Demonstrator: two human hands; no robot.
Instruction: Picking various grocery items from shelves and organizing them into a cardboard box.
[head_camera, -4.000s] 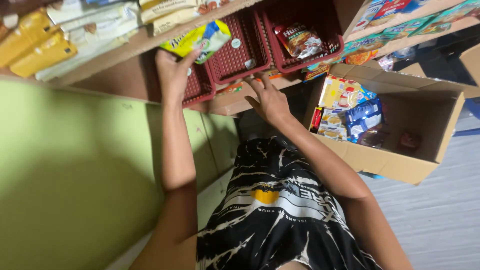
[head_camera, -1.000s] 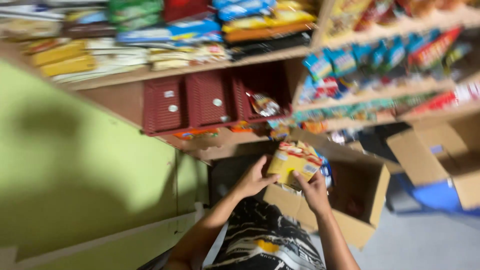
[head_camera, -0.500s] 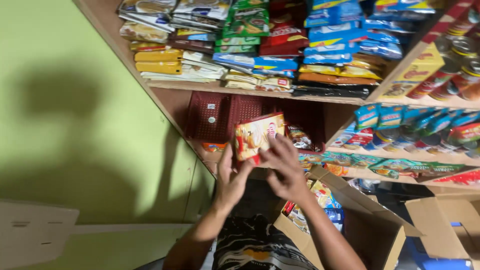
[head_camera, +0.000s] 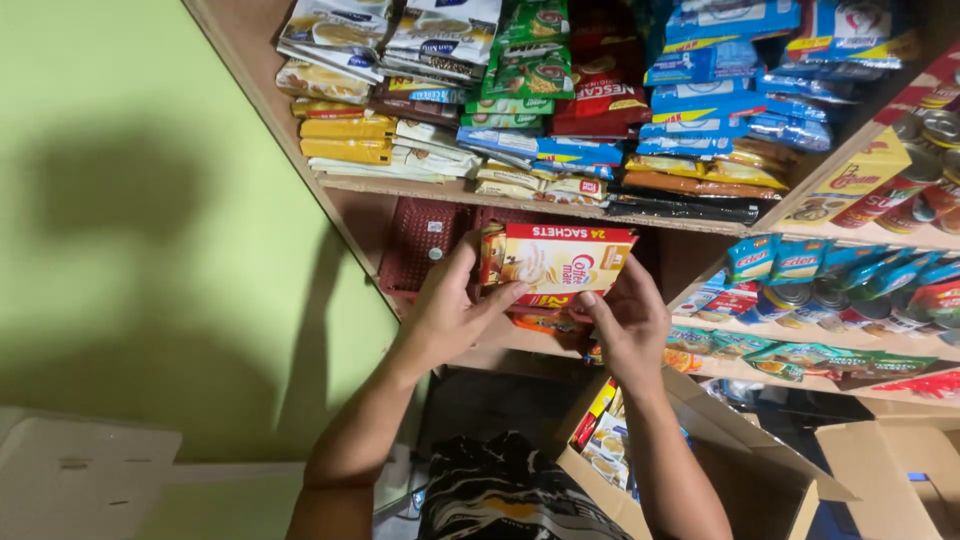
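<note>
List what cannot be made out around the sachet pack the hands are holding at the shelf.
- Sachet pack, head view: lower edge covered by left hand and right hand.
- Red crates: contents hidden behind the pack and the shelf board.
- Open cardboard box: most of its contents blocked by the right forearm and a flap.
- Cans: cut off by the right edge.

Both hands hold a flat red-and-cream sachet pack (head_camera: 555, 262) up before the shelf, left hand (head_camera: 447, 312) at its lower left, right hand (head_camera: 625, 318) at its lower right. Above sit stacked yellow packs (head_camera: 345, 138), green pouches (head_camera: 527, 62), blue packets (head_camera: 735, 70). Lower right, an open cardboard box (head_camera: 700, 470) holds more small packs.
</note>
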